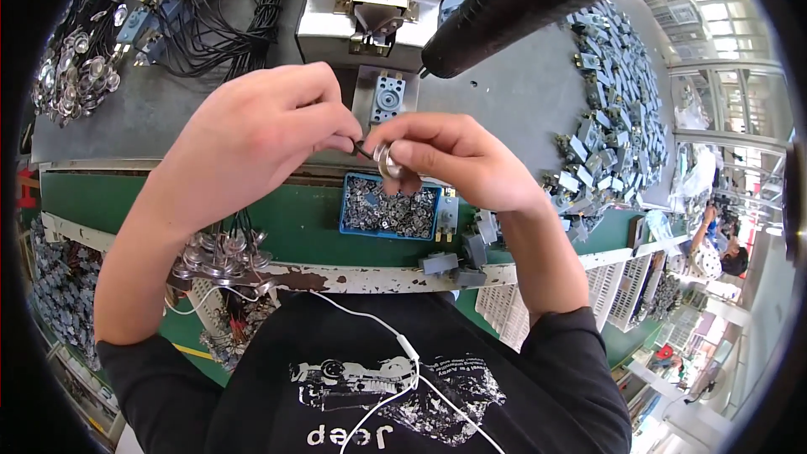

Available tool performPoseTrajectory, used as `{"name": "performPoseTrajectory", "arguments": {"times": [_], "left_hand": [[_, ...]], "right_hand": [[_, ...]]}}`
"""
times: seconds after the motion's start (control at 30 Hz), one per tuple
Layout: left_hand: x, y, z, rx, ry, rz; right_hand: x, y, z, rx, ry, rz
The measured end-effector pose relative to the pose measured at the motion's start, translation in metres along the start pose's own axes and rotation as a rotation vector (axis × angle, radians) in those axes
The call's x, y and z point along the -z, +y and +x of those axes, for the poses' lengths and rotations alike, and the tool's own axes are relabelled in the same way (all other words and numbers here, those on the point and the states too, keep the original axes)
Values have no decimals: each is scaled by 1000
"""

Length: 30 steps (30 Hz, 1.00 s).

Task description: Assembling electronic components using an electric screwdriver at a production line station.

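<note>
Above the blue tray [346,202], the right hand [458,160] pinched a small metal disc [387,160] by its rim while the left hand [252,139] pinched its thin black lead [361,150]; light, rigid, probably slippery, the lead seemingly delicate.

blue rect. parts tray [346,206] below hands, clear plastic bags [691,170] far right

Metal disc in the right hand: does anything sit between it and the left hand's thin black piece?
Nothing visible does. The right hand pinches the metal disc, and the thin black piece held by the left hand already reaches its edge, above the blue tray.
</note>
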<state>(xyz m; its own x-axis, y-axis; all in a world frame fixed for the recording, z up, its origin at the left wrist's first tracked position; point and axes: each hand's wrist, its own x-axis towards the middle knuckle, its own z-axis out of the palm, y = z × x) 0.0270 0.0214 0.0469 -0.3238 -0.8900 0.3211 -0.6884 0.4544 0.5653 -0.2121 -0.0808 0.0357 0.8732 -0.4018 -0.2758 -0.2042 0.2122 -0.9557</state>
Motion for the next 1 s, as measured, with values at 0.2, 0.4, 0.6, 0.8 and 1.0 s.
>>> {"name": "performPoseTrajectory", "arguments": {"times": [0.2, 0.4, 0.6, 0.8, 1.0], "left_hand": [[-8, 1, -2, 67, 61, -196], [-15, -5, 0, 71, 144, -312], [-22, -11, -4, 45, 150, -366], [-23, -18, -8, -87, 129, -265], [-30, -31, -14, -269, -147, -283]], "right_hand": [[-11, 10, -18, 188, 109, 57], [-30, 33, -17, 326, 273, 113], [-37, 39, -12, 336, 333, 209], [2, 21, 2, -1, 14, 230], [11, 14, 48, -200, -475, -9]]}}
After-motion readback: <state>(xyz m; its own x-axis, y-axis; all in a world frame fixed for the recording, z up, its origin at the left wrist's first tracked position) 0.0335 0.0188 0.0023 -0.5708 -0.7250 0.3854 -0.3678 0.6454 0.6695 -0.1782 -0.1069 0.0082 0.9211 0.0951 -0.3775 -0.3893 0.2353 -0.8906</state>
